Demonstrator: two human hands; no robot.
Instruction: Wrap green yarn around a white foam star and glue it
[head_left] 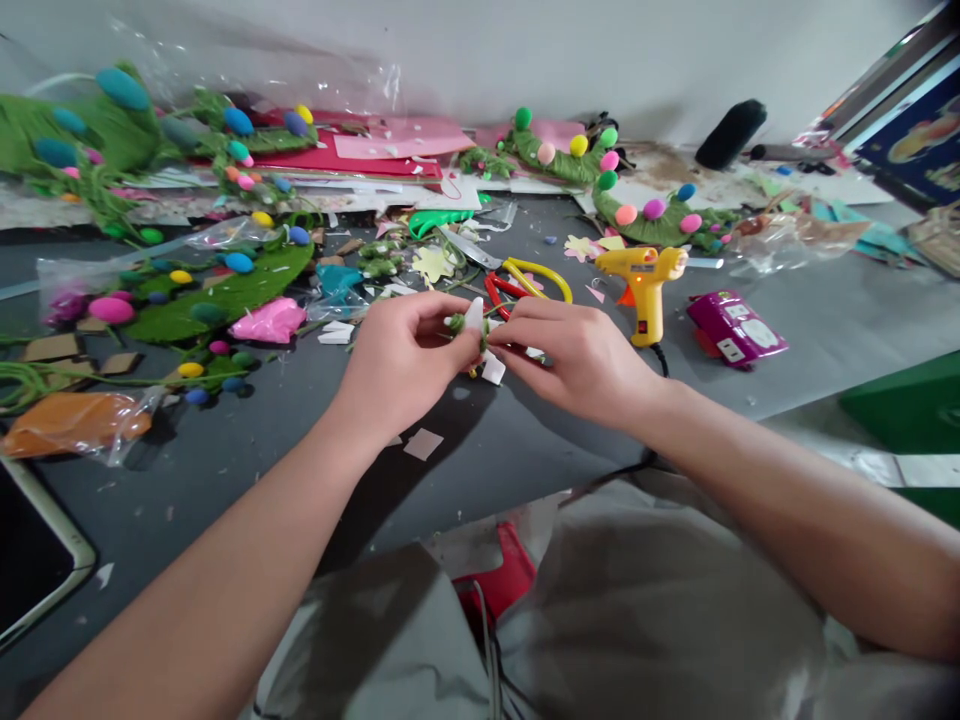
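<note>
Between my hands is a small craft piece (474,316) with a white pointed part and green bits; its lower side is hidden by fingers. My left hand (401,350) is closed around it, thumb pressed against the white part. From the other side, the fingertips of my right hand (581,355) pinch its green edge, perhaps a thin green stem. Just beyond the hands lie scissors with yellow handles (555,280) and a red-handled tool (501,292), partly covered by the right hand. White paper scraps (493,368) rest on the table below the piece.
A yellow glue gun (643,285) stands right of centre, its cord running toward me. Beside it is a purple packet (739,328). Green felt pieces with coloured eggs (225,290) crowd the left, near an orange bag (79,422). A dark-screened device (34,560) lies at lower left.
</note>
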